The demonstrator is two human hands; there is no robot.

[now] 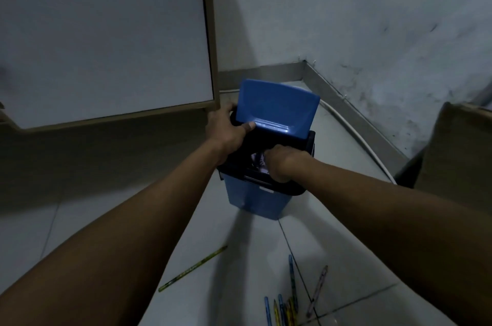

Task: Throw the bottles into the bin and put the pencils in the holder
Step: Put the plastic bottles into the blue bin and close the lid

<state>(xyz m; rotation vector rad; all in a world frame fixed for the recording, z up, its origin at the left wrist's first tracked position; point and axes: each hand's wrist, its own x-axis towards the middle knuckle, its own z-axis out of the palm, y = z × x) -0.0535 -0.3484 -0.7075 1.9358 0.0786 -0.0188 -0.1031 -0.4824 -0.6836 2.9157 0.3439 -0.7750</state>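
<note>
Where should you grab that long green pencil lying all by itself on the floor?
Pinch the green pencil around its middle, coming straight down from above. It lies flat on the floor tiles, slanted and apart from the other pencils, so fingers probably fit on either side of its thin shaft.

1. You're in a plain indoor room corner: scuffed painted wall [372, 19], pale tiled floor [239, 259].
2. A metal skirting [332, 88] lines the wall.
3. A wood-edged white tabletop [106, 32] suggests an office or study; which one isn't clear.
</note>
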